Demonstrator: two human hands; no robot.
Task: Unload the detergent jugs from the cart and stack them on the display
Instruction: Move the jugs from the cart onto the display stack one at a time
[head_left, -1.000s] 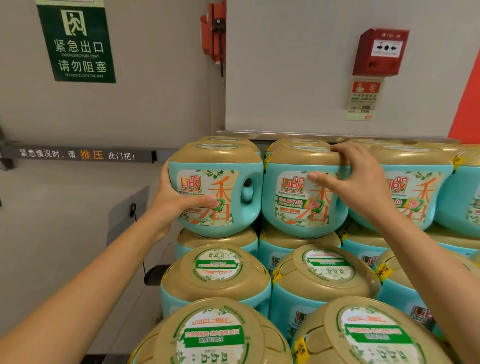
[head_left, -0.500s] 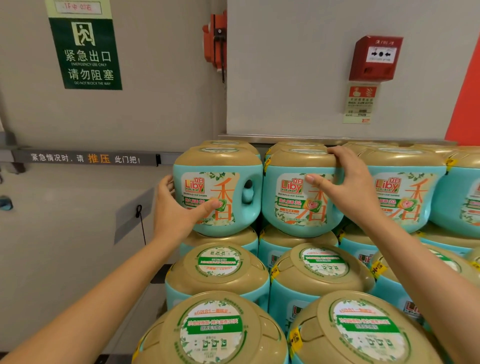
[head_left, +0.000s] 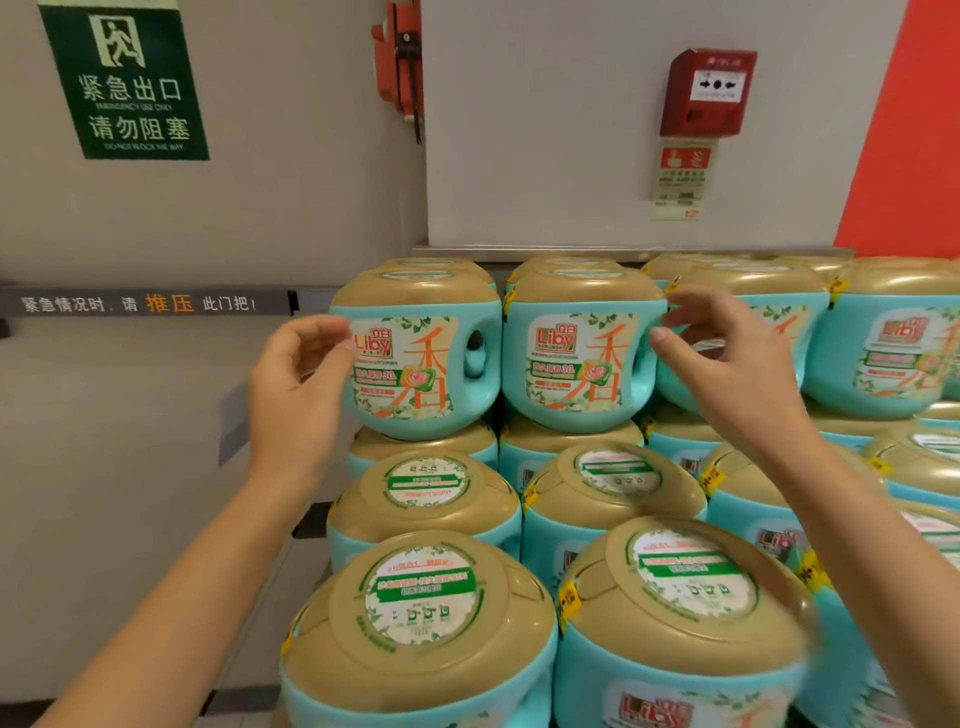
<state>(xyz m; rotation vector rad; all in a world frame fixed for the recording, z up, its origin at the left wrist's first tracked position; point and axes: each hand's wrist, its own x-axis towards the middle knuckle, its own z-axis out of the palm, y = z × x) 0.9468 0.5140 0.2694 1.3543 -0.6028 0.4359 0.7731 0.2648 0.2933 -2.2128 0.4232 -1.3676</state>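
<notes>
- Detergent jugs (head_left: 571, 358) sat in neat rows on the display stack (head_left: 613, 499), one layer on top of another, close to a grey wall (head_left: 545, 156).
- No cart showed in the view.
- The left top jug (head_left: 415, 364) stood upright at the left end of the top row, touching the jug next to it.
- Each jug looked round and fat, with a light blue body, a wide gold lid (head_left: 415, 286) and a label with red letters on the front.
- A full jug would likely be heavy, and its smooth plastic sides looked hard and a bit slippery.
- The best place to grab one seemed to be the handle hole (head_left: 475, 353) on its side, with the other palm under the bottom.
- The flat lids looked good for stacking, but a round jug set off-centre could roll or slide off.
- The left hand (head_left: 296, 384) was just beside the left top jug, with its fingers loosely curled and holding nothing.
- The right hand (head_left: 727, 364) was just to the right of the second jug, with fingers spread, bent and holding nothing.
- The fingertips were blurry, so they may have been brushing the jugs; it was hard to tell.
- A green exit sign (head_left: 124, 83) and a red alarm box (head_left: 709, 91) hung on the wall above.
</notes>
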